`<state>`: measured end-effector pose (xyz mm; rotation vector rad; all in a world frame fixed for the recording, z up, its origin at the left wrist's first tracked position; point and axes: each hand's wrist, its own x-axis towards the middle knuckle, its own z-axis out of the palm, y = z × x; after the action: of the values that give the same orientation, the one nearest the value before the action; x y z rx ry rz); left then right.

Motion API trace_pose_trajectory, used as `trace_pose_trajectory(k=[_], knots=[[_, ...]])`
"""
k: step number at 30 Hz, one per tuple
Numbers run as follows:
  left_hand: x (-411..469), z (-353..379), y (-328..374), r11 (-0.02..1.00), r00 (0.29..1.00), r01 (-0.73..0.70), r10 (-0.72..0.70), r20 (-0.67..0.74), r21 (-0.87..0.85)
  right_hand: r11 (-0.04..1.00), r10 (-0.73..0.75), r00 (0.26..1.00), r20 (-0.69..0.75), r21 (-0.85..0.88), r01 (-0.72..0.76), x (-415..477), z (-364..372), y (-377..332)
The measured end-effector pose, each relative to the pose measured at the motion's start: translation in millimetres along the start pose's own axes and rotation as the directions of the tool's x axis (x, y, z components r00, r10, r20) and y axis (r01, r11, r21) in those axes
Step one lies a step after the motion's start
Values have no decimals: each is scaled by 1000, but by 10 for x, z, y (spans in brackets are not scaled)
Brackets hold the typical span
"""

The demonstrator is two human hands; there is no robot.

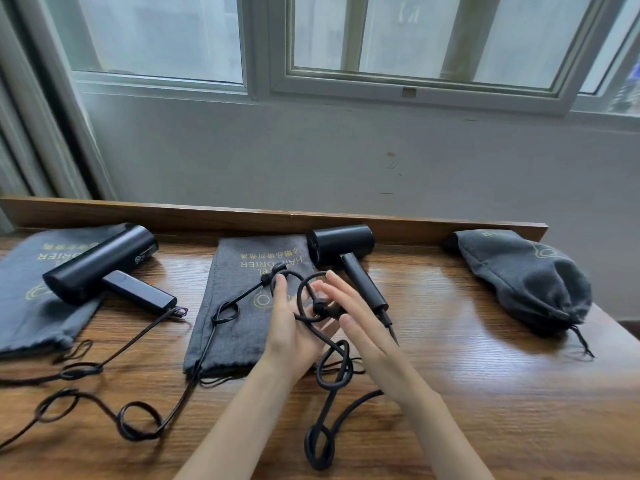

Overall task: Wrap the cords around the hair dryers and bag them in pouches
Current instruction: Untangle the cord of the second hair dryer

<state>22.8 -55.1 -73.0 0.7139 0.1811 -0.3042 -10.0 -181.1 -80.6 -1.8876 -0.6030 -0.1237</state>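
At mid-table, head view, the middle hair dryer is laid at a flat pouch's far right corner, its cord draped over the straight-fingered left hand; the right hand is held flat, empty. The cord is judged limp and kink-prone, best pinched near the handle.

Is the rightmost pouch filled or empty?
Filled, contents hidden: the rightmost pouch bulges and its drawstring mouth is cinched, unlike the flat middle pouch.
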Motion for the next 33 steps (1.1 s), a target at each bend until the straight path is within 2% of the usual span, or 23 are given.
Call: trace_pose_trajectory(k=[3,6,9,13,15,18,21,23,26,28,31,33], knots=[[2,-67,38,996,998,53,-55,-22,-78,998,15,994,105,-56,-9,12,-97,-33],[20,-89,47,994,995,87,-91,-45,-73,996,86,989,122,7,-87,22,-183,-82],[19,-60,60,997,997,58,-61,-44,-51,993,99,995,26,-63,-97,24,-168,-73],[-32,-17,68,998,1000,-26,26,1,60,995,90,991,-100,-33,-94,30,-103,-74],[-17,-23,74,998,999,-46,47,-25,52,991,47,983,-180,-116,-68,45,-89,-57],[-33,-16,136,1000,1000,-21,21,-2,14,977,53,985,-165,-198,-85,76,-91,-17],[-99,34,110,998,997,24,-28,74,55,992,75,992,-101,-98,-85,145,-48,6],[-127,76,50,997,996,46,-50,72,57,992,18,986,-167,-120,-38,182,7,1],[-129,65,4,992,993,94,-88,74,-81,990,26,942,-335,-124,-71,200,18,3],[-127,35,8,989,992,109,-101,77,-96,981,-6,912,-410,-180,-74,191,-30,34],[-93,-6,21,997,1000,16,-16,8,-72,958,-19,930,-367,-274,-89,179,-126,92],[-57,-44,50,992,995,-103,103,-4,-73,979,85,944,-320,-147,-138,160,-217,82]])
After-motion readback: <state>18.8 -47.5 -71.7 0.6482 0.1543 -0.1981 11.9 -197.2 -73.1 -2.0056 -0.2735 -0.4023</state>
